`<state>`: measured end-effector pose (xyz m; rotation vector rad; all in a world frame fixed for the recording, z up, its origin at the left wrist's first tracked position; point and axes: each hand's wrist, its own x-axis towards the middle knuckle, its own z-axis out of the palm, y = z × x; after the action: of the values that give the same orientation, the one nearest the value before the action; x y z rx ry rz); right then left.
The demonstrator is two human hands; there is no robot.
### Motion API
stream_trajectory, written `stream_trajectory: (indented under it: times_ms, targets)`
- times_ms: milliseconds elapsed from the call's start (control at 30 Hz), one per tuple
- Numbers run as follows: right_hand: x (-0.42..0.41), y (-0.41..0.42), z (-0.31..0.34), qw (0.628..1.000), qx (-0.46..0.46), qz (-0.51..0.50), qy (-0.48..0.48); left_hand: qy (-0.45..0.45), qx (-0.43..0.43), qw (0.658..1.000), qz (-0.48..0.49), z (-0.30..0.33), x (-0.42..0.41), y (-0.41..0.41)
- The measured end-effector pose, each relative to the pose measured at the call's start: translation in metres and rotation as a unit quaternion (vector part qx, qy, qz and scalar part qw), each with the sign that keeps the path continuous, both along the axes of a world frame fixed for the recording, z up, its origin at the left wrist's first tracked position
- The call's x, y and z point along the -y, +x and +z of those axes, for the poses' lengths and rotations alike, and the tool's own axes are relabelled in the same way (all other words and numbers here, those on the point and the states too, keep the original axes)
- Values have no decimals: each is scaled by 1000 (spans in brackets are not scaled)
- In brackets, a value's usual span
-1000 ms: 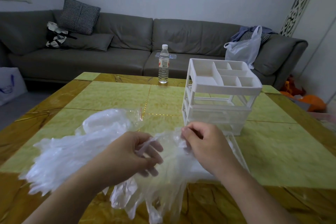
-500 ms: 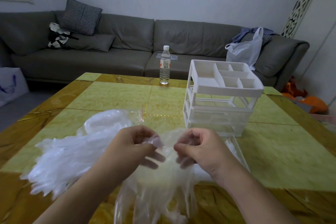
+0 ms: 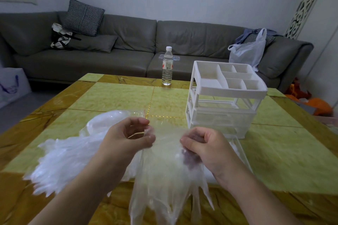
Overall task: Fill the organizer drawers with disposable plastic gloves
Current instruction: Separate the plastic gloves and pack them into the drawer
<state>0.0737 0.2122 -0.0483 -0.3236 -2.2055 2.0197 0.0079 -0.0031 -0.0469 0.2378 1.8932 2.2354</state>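
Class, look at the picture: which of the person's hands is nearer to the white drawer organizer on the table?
The right hand. It holds the gloves just in front of the organizer, below its lowest drawer. The left hand pinches the same gloves farther to the left.

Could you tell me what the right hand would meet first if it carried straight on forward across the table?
Probably the white plastic drawer organizer, which stands just beyond the right hand while it pinches the clear disposable plastic gloves. Depth is unclear from this single view.
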Motion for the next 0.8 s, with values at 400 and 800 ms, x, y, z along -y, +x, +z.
stream_trajectory:
  times_ms: [400, 800]
  targets:
    - [-2, 0, 0, 1000, -15, -14, -2, -117, -20, 993, -15, 8, -2, 7]
    - [1, 6, 12, 995, 38, 71, -67, -144, -35, 989, -22, 11, -5, 10]
